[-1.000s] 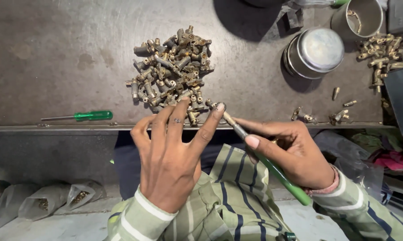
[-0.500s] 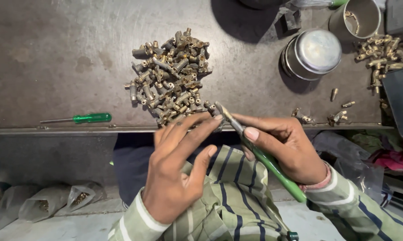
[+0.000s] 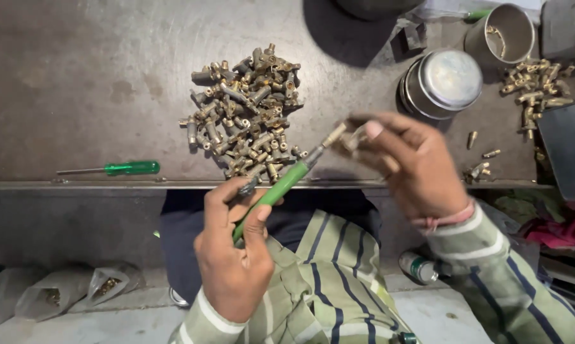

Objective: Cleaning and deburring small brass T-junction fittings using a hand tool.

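My left hand (image 3: 233,261) grips the handle of a green screwdriver (image 3: 281,185), whose shaft points up and to the right. The same hand pinches a small dark fitting (image 3: 247,187) between its fingertips. My right hand (image 3: 415,162) is closed on a small brass fitting (image 3: 334,135) at the screwdriver's tip, just above the table's front edge. Right behind both hands, a heap of brass fittings (image 3: 246,114) lies on the dark metal table (image 3: 77,83).
A second green screwdriver (image 3: 129,168) lies near the table's front edge at left. Stacked steel bowls (image 3: 443,83), a steel cup (image 3: 499,30) and another cluster of brass fittings (image 3: 535,86) sit at right. Plastic bags with parts (image 3: 61,292) lie on the floor.
The green screwdriver has passed from my right hand to my left hand. My right hand has lifted to the tool's tip and closed on a brass fitting. My left hand has left the heap.
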